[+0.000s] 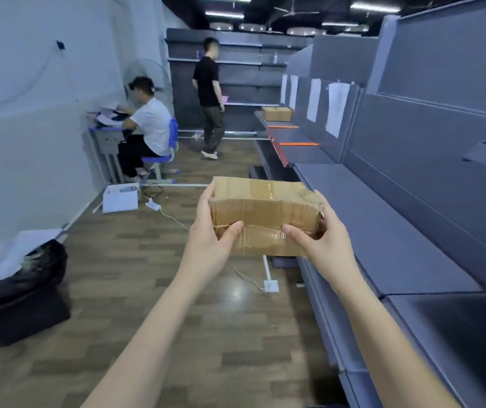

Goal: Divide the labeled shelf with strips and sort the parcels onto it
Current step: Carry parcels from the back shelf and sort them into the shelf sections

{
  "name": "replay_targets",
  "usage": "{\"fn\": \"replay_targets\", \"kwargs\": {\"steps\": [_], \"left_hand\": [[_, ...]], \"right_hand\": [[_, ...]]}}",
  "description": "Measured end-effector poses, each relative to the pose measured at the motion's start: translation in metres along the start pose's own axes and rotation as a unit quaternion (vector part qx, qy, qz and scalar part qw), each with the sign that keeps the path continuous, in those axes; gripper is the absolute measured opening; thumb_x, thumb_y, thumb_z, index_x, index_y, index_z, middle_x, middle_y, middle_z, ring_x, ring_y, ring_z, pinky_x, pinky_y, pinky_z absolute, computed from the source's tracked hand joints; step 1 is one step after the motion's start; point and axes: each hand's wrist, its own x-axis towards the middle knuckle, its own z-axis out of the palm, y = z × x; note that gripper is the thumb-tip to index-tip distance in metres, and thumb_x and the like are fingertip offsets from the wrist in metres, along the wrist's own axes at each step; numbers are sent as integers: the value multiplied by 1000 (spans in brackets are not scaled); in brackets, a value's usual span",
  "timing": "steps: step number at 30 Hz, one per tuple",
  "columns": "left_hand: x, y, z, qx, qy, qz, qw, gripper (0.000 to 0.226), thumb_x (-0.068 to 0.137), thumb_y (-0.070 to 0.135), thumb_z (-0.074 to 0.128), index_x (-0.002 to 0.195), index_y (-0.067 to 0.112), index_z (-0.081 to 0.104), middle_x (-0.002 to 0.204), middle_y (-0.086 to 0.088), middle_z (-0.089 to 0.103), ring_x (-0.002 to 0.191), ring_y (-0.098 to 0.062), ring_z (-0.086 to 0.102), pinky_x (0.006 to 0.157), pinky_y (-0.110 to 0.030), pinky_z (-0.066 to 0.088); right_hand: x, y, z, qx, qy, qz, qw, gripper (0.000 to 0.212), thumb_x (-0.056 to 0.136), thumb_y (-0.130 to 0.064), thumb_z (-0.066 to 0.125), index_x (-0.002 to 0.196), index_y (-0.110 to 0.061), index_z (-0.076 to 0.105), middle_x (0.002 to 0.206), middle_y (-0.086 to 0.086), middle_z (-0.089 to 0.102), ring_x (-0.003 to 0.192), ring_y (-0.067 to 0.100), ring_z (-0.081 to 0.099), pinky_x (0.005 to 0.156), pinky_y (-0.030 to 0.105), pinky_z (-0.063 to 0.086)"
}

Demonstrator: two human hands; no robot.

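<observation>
I have the parcel (265, 214) clamped between both hands, left hand (206, 240) and right hand (321, 245) gripping its ends, thumbs on the near face. Its long axis runs left-right. The labeled shelf (309, 148) with orange strips (299, 144) lies ahead and rightward, nearer my right hand.

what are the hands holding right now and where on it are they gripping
A taped cardboard parcel, held in the air by both hands: the left hand grips its left end, the right hand its right end, thumbs on the near face.
</observation>
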Motion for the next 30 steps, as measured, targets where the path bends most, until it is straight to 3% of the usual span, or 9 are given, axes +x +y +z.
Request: {"fn": "replay_targets", "kwargs": {"steps": [4, 7, 10, 14, 16, 19, 22, 27, 30], "left_hand": [[67, -53, 16, 13, 20, -3, 1000, 72, 87, 6, 61, 145, 24, 23, 119, 33, 43, 102, 25, 44, 81, 6, 31], [134, -96, 37, 25, 31, -1, 999, 71, 87, 7, 62, 145, 23, 25, 126, 25, 45, 108, 19, 45, 87, 4, 31], [215, -133, 56, 32, 41, -6, 999, 71, 85, 10, 65, 144, 24, 27, 132, 17, 46, 115, 8, 45, 96, -6, 34], [322, -169, 70, 41, 44, -8, 998, 69, 83, 12, 68, 141, 24, 33, 114, 35, 45, 100, 25, 46, 84, 3, 35], [367, -188, 70, 42, 50, -16, 998, 67, 83, 14, 68, 139, 27, 34, 114, 33, 46, 99, 26, 45, 83, 3, 35], [428, -225, 65, 47, 70, -30, 996, 66, 83, 16, 69, 138, 30, 35, 127, 17, 51, 111, 11, 48, 95, -10, 38], [490, -272, 62, 51, 81, -37, 995, 66, 83, 16, 69, 138, 29, 36, 133, 12, 49, 118, 0, 48, 103, -25, 38], [619, -363, 52, 54, 87, -30, 994, 63, 83, 15, 69, 134, 32, 37, 129, 14, 49, 118, -1, 47, 105, -30, 38], [716, -411, 45, 60, 79, -18, 995, 62, 83, 13, 68, 134, 29, 37, 120, 25, 47, 107, 13, 47, 101, -25, 37]], "right_hand": [[79, 47, 33, 14, -21, -9, 1000, 82, 75, -23, 77, 144, -24, 33, 112, -23, 59, 109, 5, 57, 98, 39, 48], [151, 86, 56, 23, -31, -15, 999, 83, 76, -22, 75, 146, -24, 31, 119, -15, 59, 112, 6, 56, 99, 38, 47], [235, 120, 75, 31, -44, -13, 998, 83, 77, -23, 75, 147, -24, 28, 122, -13, 58, 115, 7, 55, 101, 39, 46], [349, 145, 100, 36, -56, -13, 998, 84, 77, -24, 75, 147, -26, 28, 129, -9, 57, 119, 8, 53, 103, 39, 44], [397, 156, 118, 37, -66, -19, 997, 83, 78, -24, 75, 147, -26, 29, 131, -8, 56, 120, 8, 52, 104, 38, 43], [460, 176, 153, 26, -83, -15, 996, 85, 77, -27, 75, 147, -30, 28, 129, -7, 57, 117, 8, 54, 102, 37, 45], [527, 201, 194, 27, -99, -17, 995, 83, 77, -25, 75, 146, -30, 30, 124, -9, 59, 112, 6, 56, 100, 35, 46], [651, 251, 280, 22, -88, -28, 995, 81, 76, -28, 75, 145, -28, 32, 119, -11, 61, 110, 5, 57, 99, 36, 47], [738, 273, 333, 36, -74, -28, 996, 80, 77, -24, 75, 145, -26, 32, 122, -11, 61, 111, 3, 57, 99, 33, 47]]}}
